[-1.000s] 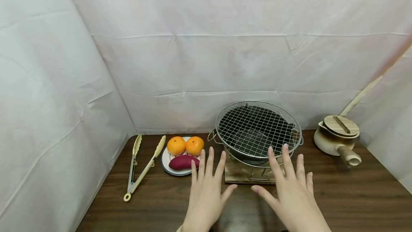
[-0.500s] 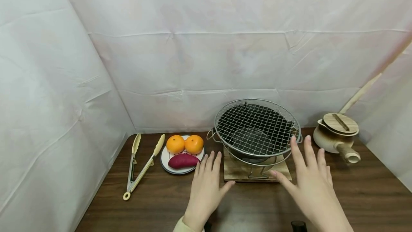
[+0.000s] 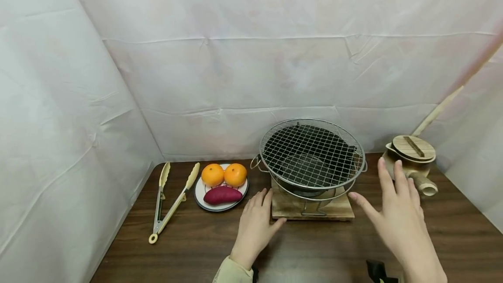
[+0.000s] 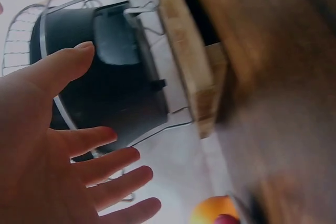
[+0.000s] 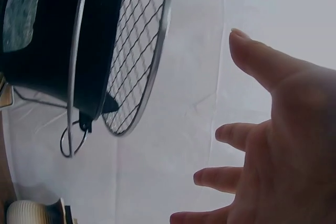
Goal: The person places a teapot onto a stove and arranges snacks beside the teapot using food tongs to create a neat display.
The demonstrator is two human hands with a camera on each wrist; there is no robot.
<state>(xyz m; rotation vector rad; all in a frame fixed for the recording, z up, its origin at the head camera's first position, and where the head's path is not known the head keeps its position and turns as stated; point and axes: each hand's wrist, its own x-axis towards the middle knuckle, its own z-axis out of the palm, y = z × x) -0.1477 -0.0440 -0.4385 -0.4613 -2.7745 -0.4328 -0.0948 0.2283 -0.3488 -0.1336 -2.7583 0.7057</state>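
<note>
A round wire grill rack (image 3: 312,154) lies over a black brazier (image 5: 52,40), which stands on a wooden board (image 3: 283,208). My left hand (image 3: 255,226) hovers at the board's left front corner with nothing in it; in the left wrist view its fingers are spread in front of the brazier. To the right of the grill, my right hand (image 3: 398,213) is raised, fingers extended and thumb apart, also holding nothing. It overlaps a clay teapot (image 3: 408,165) with a wooden lid (image 3: 414,147) and side handle in the head view.
A white plate (image 3: 200,193) left of the grill bears two orange fruits (image 3: 235,174) and a purple sweet potato (image 3: 222,195). Cream-tipped tongs (image 3: 170,217) lie spread at the far left. White cloth (image 3: 235,77) hangs behind the dark wooden table (image 3: 188,252).
My right hand has moved right, from the front of the grill towards the teapot. The left hand has drawn slightly down and right, away from the plate, its fingers closer together.
</note>
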